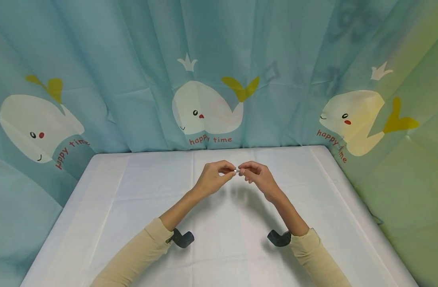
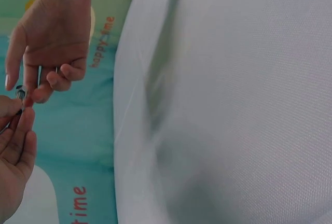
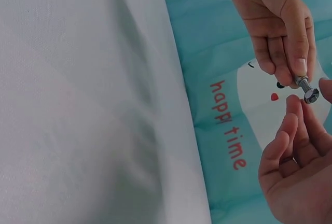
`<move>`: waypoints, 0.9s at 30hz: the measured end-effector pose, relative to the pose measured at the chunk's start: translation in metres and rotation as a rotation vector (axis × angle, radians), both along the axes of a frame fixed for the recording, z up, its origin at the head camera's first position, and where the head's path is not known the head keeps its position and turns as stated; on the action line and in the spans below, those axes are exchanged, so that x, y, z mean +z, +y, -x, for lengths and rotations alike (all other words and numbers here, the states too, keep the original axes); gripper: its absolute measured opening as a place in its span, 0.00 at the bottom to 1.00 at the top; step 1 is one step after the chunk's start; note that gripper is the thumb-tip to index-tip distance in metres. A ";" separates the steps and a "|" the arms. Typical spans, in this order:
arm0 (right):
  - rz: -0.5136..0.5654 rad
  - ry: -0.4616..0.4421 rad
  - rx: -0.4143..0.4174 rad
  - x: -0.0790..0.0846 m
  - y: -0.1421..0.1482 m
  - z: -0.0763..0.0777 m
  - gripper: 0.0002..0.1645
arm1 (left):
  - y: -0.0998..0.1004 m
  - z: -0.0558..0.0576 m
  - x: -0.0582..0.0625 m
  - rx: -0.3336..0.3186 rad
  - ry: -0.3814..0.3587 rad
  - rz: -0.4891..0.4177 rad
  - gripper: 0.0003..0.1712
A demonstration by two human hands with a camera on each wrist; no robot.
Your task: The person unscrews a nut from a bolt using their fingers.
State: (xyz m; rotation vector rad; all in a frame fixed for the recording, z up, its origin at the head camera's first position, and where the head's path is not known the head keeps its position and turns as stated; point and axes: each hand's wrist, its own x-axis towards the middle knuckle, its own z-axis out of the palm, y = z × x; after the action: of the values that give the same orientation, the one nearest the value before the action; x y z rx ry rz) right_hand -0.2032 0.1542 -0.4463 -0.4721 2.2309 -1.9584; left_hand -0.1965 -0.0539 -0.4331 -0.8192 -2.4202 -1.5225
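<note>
A small silver hex-head bolt (image 3: pixel 307 88) with a threaded shank is held in the air above the table. My left hand (image 1: pixel 212 178) pinches its shank end between thumb and fingers, and a metal ring shows around the shank by the thumb in the right wrist view. The bolt's head points toward my right hand (image 1: pixel 260 177), whose thumb and fingertips are spread on either side of it. In the left wrist view a gap shows between the right thumb and the bolt head. The left fingers hide the far end of the shank.
A white-covered table (image 1: pixel 151 183) lies beneath both hands. Behind and beside it hangs a blue-green curtain (image 1: pixel 140 99) printed with whales and "happy time". Dark curved pieces (image 1: pixel 183 239) stick out at both sleeve cuffs.
</note>
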 end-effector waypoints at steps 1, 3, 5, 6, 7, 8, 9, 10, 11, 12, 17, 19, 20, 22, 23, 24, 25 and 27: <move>-0.005 -0.004 0.000 0.000 0.000 0.000 0.16 | 0.000 0.000 0.000 0.000 -0.002 0.000 0.04; 0.001 -0.009 0.000 -0.002 0.000 0.000 0.15 | 0.000 0.000 0.000 0.001 -0.006 0.000 0.04; 0.020 -0.008 0.004 -0.002 0.000 0.000 0.14 | 0.000 0.000 0.000 0.002 -0.012 0.001 0.04; 0.029 -0.004 0.007 -0.002 0.000 0.000 0.14 | 0.000 0.000 0.000 0.002 -0.014 0.001 0.04; 0.037 0.002 0.009 -0.002 0.000 0.000 0.14 | 0.000 0.000 0.000 0.002 -0.016 -0.001 0.04; 0.044 0.007 0.011 -0.003 0.000 -0.001 0.14 | 0.000 0.000 0.000 0.002 -0.017 -0.004 0.04; 0.046 0.015 0.014 -0.003 0.000 -0.001 0.14 | 0.000 0.000 0.000 0.002 -0.017 -0.006 0.04; 0.049 0.023 0.016 -0.003 0.000 -0.001 0.14 | 0.000 0.000 0.001 0.002 -0.016 -0.007 0.04; 0.050 0.031 0.018 -0.003 -0.001 -0.001 0.14 | 0.000 0.000 0.000 0.003 -0.014 -0.007 0.04; 0.054 0.036 0.021 -0.003 -0.001 -0.001 0.14 | -0.001 0.000 0.000 0.003 -0.012 -0.008 0.04; 0.060 0.044 0.030 -0.003 -0.002 -0.002 0.13 | -0.001 0.000 0.000 0.010 -0.008 -0.005 0.04; 0.059 0.044 0.031 -0.002 -0.002 -0.002 0.13 | -0.001 -0.001 0.000 0.012 -0.010 -0.005 0.04; 0.061 0.045 0.034 -0.002 -0.002 -0.002 0.13 | -0.001 -0.001 0.000 0.012 -0.011 -0.005 0.04; 0.061 0.045 0.044 -0.002 -0.002 -0.002 0.14 | -0.002 -0.001 0.000 0.013 -0.013 -0.004 0.05; 0.062 0.046 0.049 -0.002 -0.002 -0.002 0.14 | -0.002 -0.001 0.000 0.014 -0.013 -0.002 0.05; 0.060 0.047 0.050 -0.002 -0.002 -0.002 0.15 | -0.002 -0.001 0.000 0.013 -0.013 -0.003 0.05; 0.059 0.045 0.051 -0.002 -0.002 -0.002 0.16 | -0.002 -0.001 0.000 0.013 -0.012 -0.003 0.05; 0.045 0.041 0.043 -0.002 -0.003 -0.001 0.17 | -0.002 -0.001 0.000 0.012 -0.010 -0.004 0.05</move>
State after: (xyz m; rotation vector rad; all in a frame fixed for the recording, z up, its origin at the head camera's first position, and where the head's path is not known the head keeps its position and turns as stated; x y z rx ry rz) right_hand -0.2023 0.1514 -0.4484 -0.5665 2.1855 -1.9988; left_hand -0.1955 -0.0559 -0.4327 -0.7968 -2.4236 -1.5309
